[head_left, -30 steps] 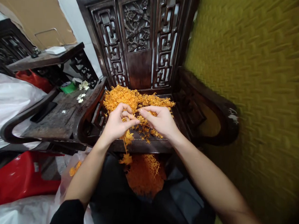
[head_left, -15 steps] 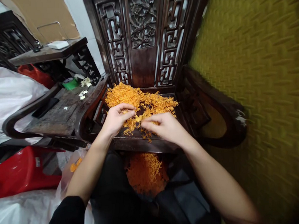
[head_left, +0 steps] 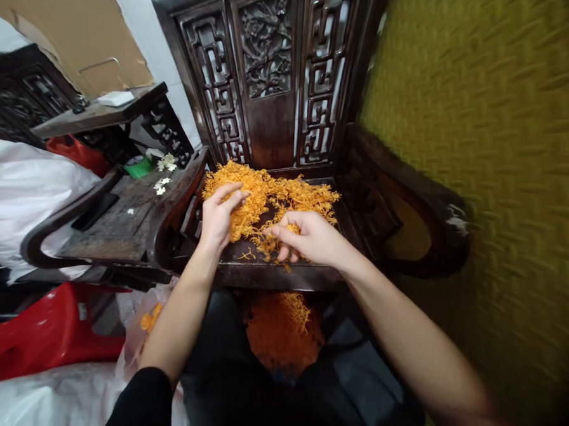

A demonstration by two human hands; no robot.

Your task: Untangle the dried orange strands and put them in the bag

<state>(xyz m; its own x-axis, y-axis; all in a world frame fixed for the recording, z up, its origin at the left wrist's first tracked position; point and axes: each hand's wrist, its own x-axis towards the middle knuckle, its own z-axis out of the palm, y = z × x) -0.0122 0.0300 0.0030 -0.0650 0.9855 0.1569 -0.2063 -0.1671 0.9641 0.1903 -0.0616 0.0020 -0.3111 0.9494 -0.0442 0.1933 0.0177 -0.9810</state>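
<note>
Orange branching sprigs (head_left: 247,192) lie heaped on the seat of a dark carved wooden chair (head_left: 270,126). My left hand (head_left: 220,213) is over the left part of the heap, thumb and fingers slightly apart, with nothing visible between them. To the right, my right hand (head_left: 305,236) is closed, thumb against forefinger, on a thin orange sprig (head_left: 264,231) that points left. Some loose bits lie by the seat's front edge. More sprigs (head_left: 296,309) rest in a reddish container (head_left: 278,340) below the seat, between my legs.
At left, a dark side table (head_left: 122,220) bears a green tape roll (head_left: 139,167) and pale flower pieces (head_left: 162,184). A red plastic stool (head_left: 53,334) and white bags (head_left: 28,187) are at the far left. The chair's right armrest (head_left: 437,221) stands beside a yellow-green textured surface (head_left: 484,122).
My hands have moved apart; the left has gone up and left over the heap, its fingers apart. My right fingers have curled in more. The view has shifted slightly.
</note>
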